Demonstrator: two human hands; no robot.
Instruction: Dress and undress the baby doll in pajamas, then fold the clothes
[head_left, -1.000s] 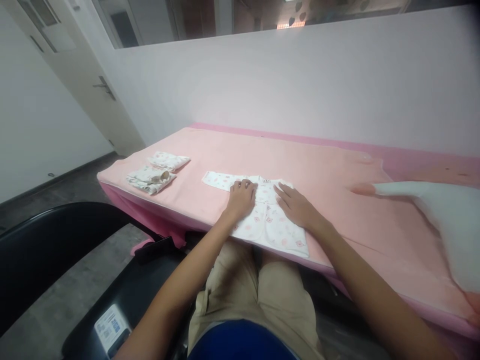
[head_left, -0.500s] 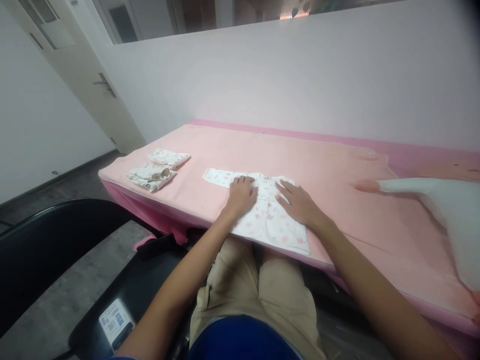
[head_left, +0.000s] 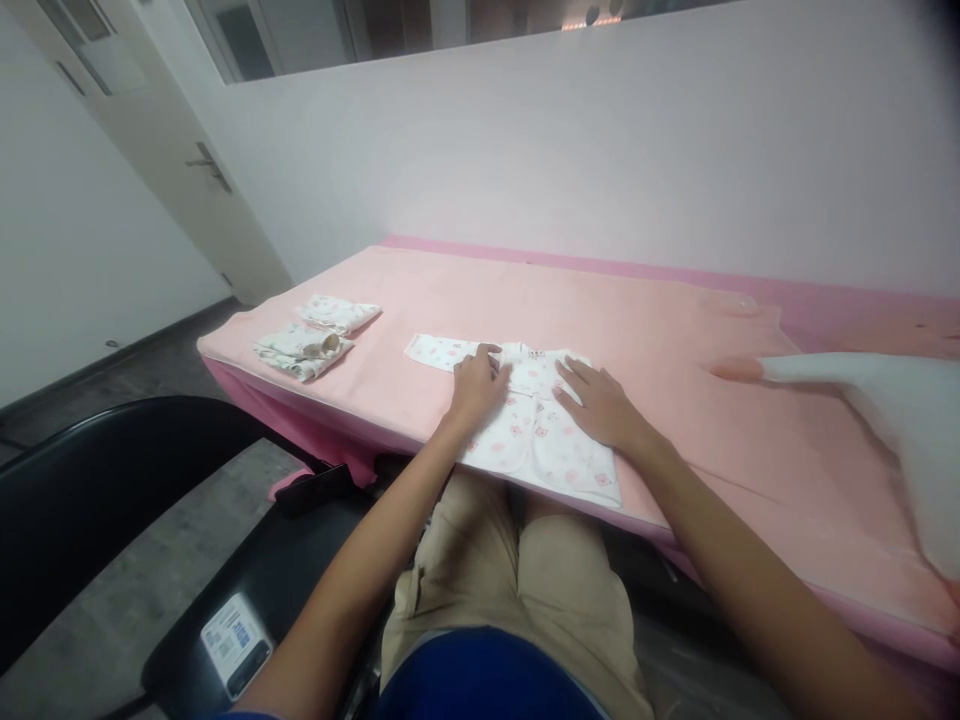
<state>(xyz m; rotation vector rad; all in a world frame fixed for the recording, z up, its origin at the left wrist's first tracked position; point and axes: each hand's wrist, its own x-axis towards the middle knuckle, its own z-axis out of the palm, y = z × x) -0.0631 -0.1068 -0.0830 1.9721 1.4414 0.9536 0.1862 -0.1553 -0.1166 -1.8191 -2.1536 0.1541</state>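
Observation:
A white baby shirt (head_left: 570, 455) with small pink prints lies flat at the table's near edge, its hem by my lap. One sleeve (head_left: 431, 350) stretches out to the left; no sleeve sticks out on the right. My left hand (head_left: 480, 385) is over the upper left of the shirt, near the sleeve's base, fingers bent and slightly raised. Whether its fingertips pinch any cloth is hard to see. On the upper right part of the shirt my right hand (head_left: 600, 400) rests flat, fingers spread.
Two folded printed garments (head_left: 304, 355) lie at the left on the pink-covered table (head_left: 465, 290). A white-covered, limb-like shape (head_left: 847, 370) with a skin-coloured tip is at the right. A black chair (head_left: 300, 560) beside me holds a phone-like device (head_left: 236, 645).
My left hand's fingers have bent and lifted a little from lying flat, and the hand has shifted slightly left. My right hand stays almost in place on the shirt.

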